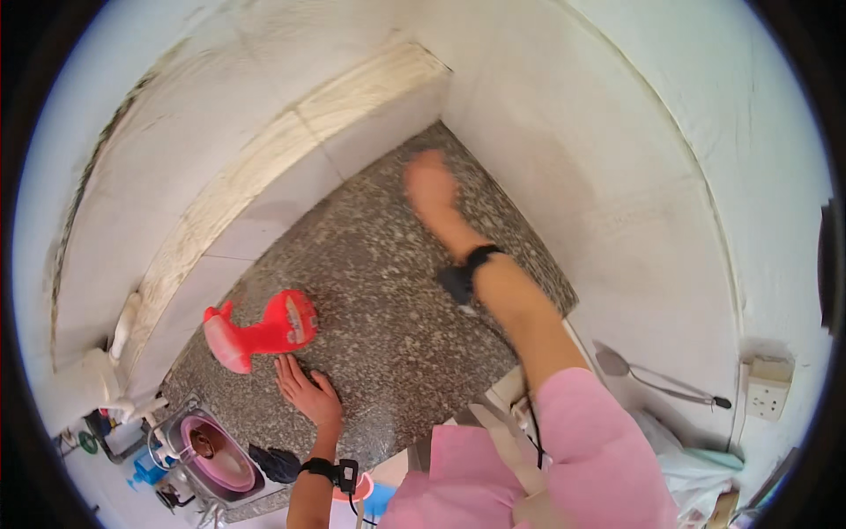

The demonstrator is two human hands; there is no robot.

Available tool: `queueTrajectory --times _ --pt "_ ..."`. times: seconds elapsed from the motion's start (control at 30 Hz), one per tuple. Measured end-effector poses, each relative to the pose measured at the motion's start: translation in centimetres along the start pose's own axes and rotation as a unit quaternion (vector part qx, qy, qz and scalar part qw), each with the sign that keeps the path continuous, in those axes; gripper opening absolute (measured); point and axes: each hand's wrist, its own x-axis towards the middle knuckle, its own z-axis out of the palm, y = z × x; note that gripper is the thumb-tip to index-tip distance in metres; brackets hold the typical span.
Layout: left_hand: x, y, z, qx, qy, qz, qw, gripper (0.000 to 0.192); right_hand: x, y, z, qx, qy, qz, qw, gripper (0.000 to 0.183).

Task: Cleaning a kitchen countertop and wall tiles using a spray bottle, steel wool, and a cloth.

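My left hand [309, 391] rests flat on the speckled granite countertop [370, 291], fingers spread, holding nothing. Just beyond its fingertips stands a red plastic spray bottle [268, 334] with a label on its side; fingertips and bottle look close, and I cannot tell whether they touch. My right hand [431, 182] is stretched out toward the far corner of the counter, low over the stone or on it. It is motion-blurred and its fingers cannot be made out, so anything under the palm is hidden. Both wrists carry black straps with small devices.
Tiled walls with a ledge [370, 82] meet at the far corner. At lower left are a metal sink holding a pink basin [221, 456], a dark cloth [274, 463] and a faucet [168, 449]. A ladle [615, 364] hangs at right near a wall socket [767, 390].
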Motion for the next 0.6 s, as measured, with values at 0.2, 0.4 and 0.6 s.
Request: queueTrajectory --times 0.2,0.4,0.6 --pt "-0.6 -1.0 1.1 0.024 -0.013 0.007 1.000 0.053 -9.5 -15.7 2.7 0.202 -0.038 -0.316 0.926 0.017" --pt "-0.2 -0.1 0.3 0.014 -0.018 0.000 1.000 0.053 0.9 -1.6 0.5 0.006 -0.061 -0.127 0.990 0.017" --pt "-0.2 0.2 0.3 -0.004 -0.005 0.016 1.000 0.051 3.9 3.7 -2.3 -0.045 -0.024 -0.078 0.996 0.018"
